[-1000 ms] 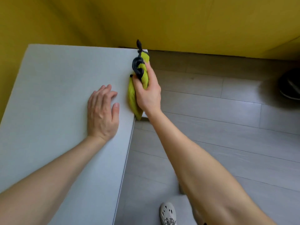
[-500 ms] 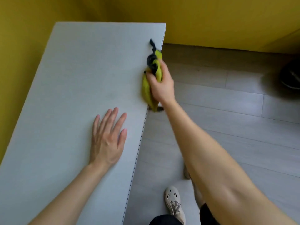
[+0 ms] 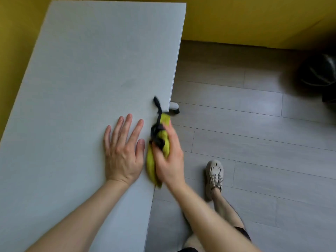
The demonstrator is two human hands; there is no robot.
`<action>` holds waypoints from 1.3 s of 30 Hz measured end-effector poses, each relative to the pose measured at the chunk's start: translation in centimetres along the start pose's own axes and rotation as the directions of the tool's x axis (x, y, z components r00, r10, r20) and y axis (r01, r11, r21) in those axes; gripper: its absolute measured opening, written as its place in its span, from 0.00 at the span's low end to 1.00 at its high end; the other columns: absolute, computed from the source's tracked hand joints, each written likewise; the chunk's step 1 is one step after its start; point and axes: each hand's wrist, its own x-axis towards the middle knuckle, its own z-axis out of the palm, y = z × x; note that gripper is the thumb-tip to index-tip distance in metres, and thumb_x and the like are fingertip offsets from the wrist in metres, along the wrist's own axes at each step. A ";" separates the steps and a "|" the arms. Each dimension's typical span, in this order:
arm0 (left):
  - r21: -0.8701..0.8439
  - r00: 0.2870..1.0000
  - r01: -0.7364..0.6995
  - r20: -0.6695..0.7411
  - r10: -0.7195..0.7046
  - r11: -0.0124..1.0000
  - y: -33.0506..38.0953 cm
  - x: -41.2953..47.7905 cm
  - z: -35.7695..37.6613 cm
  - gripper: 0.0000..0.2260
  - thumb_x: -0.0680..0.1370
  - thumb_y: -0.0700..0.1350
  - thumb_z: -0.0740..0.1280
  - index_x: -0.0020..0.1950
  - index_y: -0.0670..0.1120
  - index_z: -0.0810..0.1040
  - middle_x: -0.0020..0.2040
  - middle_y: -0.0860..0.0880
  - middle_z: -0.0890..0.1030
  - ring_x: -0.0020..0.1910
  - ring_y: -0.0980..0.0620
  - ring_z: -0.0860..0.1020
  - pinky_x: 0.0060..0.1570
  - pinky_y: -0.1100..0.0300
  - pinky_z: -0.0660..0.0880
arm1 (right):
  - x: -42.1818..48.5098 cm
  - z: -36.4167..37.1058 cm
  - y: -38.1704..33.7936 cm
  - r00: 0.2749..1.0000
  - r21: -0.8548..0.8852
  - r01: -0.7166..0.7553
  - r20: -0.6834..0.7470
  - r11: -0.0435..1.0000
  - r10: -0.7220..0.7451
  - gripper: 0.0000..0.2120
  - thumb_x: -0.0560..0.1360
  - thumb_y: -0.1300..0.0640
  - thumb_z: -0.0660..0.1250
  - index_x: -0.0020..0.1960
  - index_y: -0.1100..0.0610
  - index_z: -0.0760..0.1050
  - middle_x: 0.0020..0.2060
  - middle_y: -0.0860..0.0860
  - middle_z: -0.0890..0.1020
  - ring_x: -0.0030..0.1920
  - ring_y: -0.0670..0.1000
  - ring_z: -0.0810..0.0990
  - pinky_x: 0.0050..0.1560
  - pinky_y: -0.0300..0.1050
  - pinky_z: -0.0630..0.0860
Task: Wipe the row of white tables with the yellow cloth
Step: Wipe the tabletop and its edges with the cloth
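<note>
A white table (image 3: pixel 87 73) fills the left half of the head view, its right edge running from top centre down to the bottom. My right hand (image 3: pixel 170 159) grips a bunched yellow cloth (image 3: pixel 151 164) with a dark trim against that right edge. A dark strand of the cloth trails up over the tabletop. My left hand (image 3: pixel 123 151) lies flat on the tabletop, fingers spread, just left of the cloth.
Yellow walls (image 3: pixel 236 17) stand behind the table and at its left. Grey plank floor (image 3: pixel 254 133) lies to the right. A table foot with a caster (image 3: pixel 174 107) shows under the edge. My shoe (image 3: pixel 214 177) stands near the table. A dark object (image 3: pixel 320 73) sits at far right.
My right hand has slid the cloth along the table's right edge towards me, from the far end to beside my left hand. The view has shifted backwards along the table.
</note>
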 end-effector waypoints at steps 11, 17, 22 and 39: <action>0.003 1.000 0.014 -0.011 -0.014 1.000 0.1 -0.1 -0.1 0.23 0.87 0.50 0.59 0.83 0.52 0.72 0.86 0.47 0.66 0.86 0.44 0.63 0.82 0.34 0.58 | 6.8 -0.1 -0.6 0.998 -0.088 -0.003 -0.069 0.996 -0.003 0.31 0.79 0.61 0.71 0.81 0.52 0.71 0.80 0.48 0.73 0.81 0.47 0.69 0.80 0.55 0.69; 0.052 1.000 -0.011 -0.026 0.012 0.999 0.0 -0.1 0.2 0.23 0.88 0.50 0.58 0.83 0.52 0.72 0.86 0.46 0.66 0.86 0.44 0.63 0.81 0.33 0.59 | -10.1 0.2 1.5 0.993 -0.036 -0.076 0.090 0.996 0.079 0.35 0.76 0.69 0.72 0.81 0.53 0.71 0.83 0.51 0.68 0.85 0.46 0.62 0.84 0.52 0.63; 0.053 1.000 0.002 -0.020 -0.001 0.999 0.1 -0.1 0.2 0.23 0.87 0.51 0.58 0.84 0.53 0.71 0.86 0.47 0.66 0.86 0.45 0.63 0.83 0.35 0.57 | 2.8 -0.2 0.0 0.999 0.022 -0.042 -0.016 0.999 0.042 0.30 0.80 0.63 0.72 0.79 0.49 0.73 0.79 0.47 0.74 0.80 0.46 0.70 0.81 0.47 0.67; -0.097 0.999 0.015 -0.029 -0.018 0.995 -0.2 -0.1 0.4 0.21 0.85 0.47 0.60 0.76 0.44 0.77 0.81 0.42 0.72 0.83 0.41 0.67 0.82 0.33 0.57 | -5.5 -0.4 2.0 0.999 0.058 -0.023 0.049 0.998 0.021 0.31 0.78 0.67 0.72 0.78 0.52 0.74 0.81 0.50 0.73 0.82 0.45 0.68 0.82 0.43 0.64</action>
